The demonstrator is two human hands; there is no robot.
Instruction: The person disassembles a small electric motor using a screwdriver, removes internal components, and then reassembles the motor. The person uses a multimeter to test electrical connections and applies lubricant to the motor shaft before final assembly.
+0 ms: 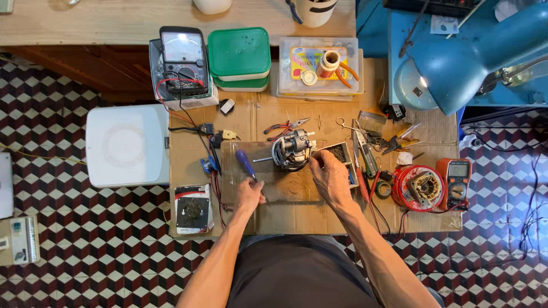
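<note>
A small electric motor (pixel 292 149) with copper windings and a protruding shaft sits in the middle of a cardboard-covered work surface (pixel 297 214). My left hand (pixel 249 194) grips a blue-handled screwdriver (pixel 246 164), its handle pointing up and away from me, just left of the motor. My right hand (pixel 328 174) reaches in from the right, fingertips touching the motor's right side beside a small open box of parts (pixel 341 153).
Red-handled pliers (pixel 285 126) lie behind the motor. An analog multimeter (pixel 182 60), green-lidded containers (pixel 238 56) and a clear plastic box (pixel 319 67) line the back. A red round motor housing (pixel 418 188), orange digital meter (pixel 458 177), scissors and tools sit right. White stool (pixel 127 145) stands left.
</note>
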